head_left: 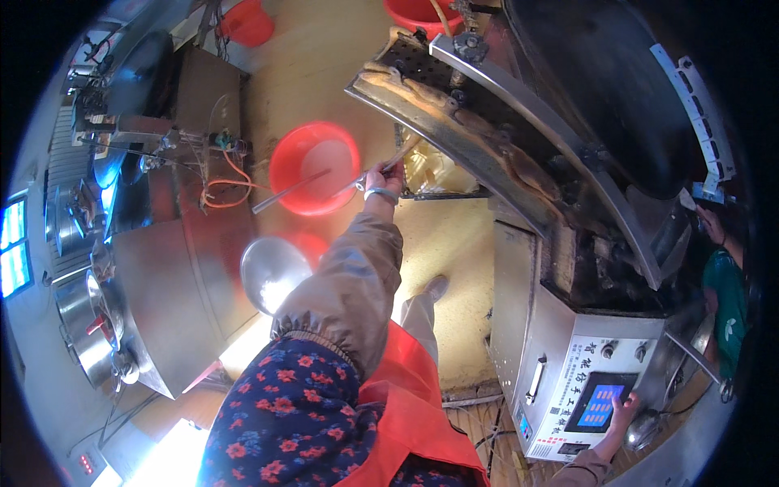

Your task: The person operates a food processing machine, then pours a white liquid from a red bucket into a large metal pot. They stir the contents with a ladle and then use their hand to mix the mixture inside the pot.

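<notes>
My left hand [381, 178], with a band at the wrist, is closed on a pale rod-like handle [407, 148] below the long curved metal trough [479, 150]. A metal rod [288, 191] reaches across the red basin [300, 142] beside it; whether it joins the handle is unclear. A pan of yellowish material [442, 170] sits under the trough. My right hand [623, 414] has a finger extended onto the lit touchscreen [602, 406] of the steel machine [527, 308] and holds nothing.
A steel counter [178, 300] with pots stands left, near orange tubing and a steel bowl [276, 276] on the floor. Red tubs are at the top. A large black round plate [608, 97] is top right. Another person's hand [714, 227] is at far right, above green cloth.
</notes>
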A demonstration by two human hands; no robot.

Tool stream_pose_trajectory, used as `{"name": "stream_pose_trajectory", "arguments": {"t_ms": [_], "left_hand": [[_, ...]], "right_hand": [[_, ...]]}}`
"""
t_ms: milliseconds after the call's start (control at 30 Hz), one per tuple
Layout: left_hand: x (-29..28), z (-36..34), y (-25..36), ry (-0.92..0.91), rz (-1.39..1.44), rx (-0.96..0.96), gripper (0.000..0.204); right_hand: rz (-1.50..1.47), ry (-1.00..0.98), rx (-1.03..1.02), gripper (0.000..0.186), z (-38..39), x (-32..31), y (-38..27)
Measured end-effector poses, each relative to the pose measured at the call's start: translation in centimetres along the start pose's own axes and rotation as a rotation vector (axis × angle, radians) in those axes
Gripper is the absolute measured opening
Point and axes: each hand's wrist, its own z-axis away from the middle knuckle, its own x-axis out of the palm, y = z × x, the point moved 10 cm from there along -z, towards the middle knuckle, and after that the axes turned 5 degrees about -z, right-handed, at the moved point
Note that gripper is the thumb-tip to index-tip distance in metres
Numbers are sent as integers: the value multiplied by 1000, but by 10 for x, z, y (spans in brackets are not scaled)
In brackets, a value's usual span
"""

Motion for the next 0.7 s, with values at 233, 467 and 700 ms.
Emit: {"name": "stream_pose_trajectory", "arguments": {"t_ms": [233,467,700], "left_hand": [[3,-32,5,-203,-118,-100,7],[-15,-97,42,-192,-134,-95,16],[-27,-127,53,-209,-96,-132,18]], "right_hand": [[-309,-56,18,69,13,6,-3],[-278,73,21,66,20,4,-22],[-161,86,69,62,32,-5,-42]]}}
